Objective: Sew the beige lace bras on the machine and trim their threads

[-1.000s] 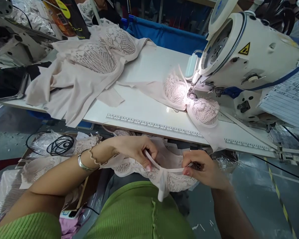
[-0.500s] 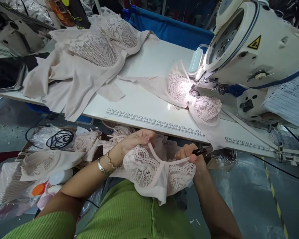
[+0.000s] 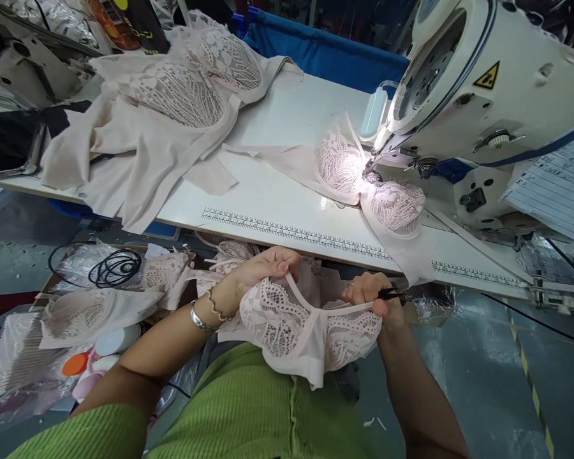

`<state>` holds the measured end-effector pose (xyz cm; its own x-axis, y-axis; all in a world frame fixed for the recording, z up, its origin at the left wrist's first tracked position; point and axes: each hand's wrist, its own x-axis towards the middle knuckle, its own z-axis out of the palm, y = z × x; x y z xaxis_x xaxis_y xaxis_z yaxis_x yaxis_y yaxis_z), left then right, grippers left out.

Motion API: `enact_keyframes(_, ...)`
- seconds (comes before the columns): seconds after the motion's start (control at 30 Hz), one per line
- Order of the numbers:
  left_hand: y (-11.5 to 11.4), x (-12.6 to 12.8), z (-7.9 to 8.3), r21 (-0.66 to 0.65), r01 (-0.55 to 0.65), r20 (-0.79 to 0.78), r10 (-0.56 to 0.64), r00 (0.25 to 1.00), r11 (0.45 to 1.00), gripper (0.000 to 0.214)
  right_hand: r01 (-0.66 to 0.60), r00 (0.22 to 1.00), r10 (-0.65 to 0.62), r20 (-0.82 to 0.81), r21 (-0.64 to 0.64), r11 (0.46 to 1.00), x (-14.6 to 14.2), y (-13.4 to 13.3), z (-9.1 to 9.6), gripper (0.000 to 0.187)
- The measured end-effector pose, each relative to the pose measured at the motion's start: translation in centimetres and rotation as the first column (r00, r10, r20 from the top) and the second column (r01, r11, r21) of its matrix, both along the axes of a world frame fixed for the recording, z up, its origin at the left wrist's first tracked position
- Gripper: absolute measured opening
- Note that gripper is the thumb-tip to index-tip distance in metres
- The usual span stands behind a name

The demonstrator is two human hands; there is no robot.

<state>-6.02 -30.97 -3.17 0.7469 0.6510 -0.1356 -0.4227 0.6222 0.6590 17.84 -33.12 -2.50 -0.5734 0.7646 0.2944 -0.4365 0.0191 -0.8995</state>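
Note:
A pale pink lace bra (image 3: 287, 325) hangs in front of my lap, its cups facing me. My left hand (image 3: 270, 266) pinches the narrow strap at its left cup. My right hand (image 3: 370, 296) is closed on the edge band at the other cup, thumb pressed to it. From the same hand sticks out a dark, pointed tool (image 3: 391, 292), which looks like small scissors; its handles are hidden in the palm. Another lace bra (image 3: 397, 207) lies under the needle of the sewing machine (image 3: 488, 83), lit by its lamp.
A pile of similar bras (image 3: 172, 102) covers the left of the white table (image 3: 268, 197), which has a printed ruler (image 3: 291, 234) along its front edge. Below at left are more lace pieces (image 3: 95, 312), a black cable coil (image 3: 115, 268) and bottles (image 3: 117, 340).
My right hand has shifted slightly to the right with the dark tool, and the right cup has moved along with it. My left hand stays nearly in place, still pinching the strap.

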Motion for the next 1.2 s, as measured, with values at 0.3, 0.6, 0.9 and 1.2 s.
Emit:
enact_keyframes(0.3,0.6,0.0,0.3,0.071,0.063,-0.027,-0.062,0.998,0.995,0.064,-0.055,0.996,0.050,0.075,0.066,0.996,1.3,0.1,0.3,0.074)
enact_keyframes(0.6,2.1,2.4,1.2,0.187,0.188,-0.078,-0.176,0.981,0.964,0.067,-0.240,0.824,0.037,0.566,0.288,0.927,0.2,0.4,4.0,0.054)
enact_keyframes(0.9,1.6,1.6,7.6,0.986,-0.001,-0.135,0.786,0.603,0.169,0.007,0.162,0.856,-0.274,0.438,0.276,0.947,3.0,-3.8,7.2,0.030)
enact_keyframes(1.2,-3.8,3.9,3.5,0.969,0.243,-0.186,0.757,0.626,0.037,0.009,0.308,0.499,-0.709,0.498,0.663,0.683,-1.0,-5.6,3.3,0.019)
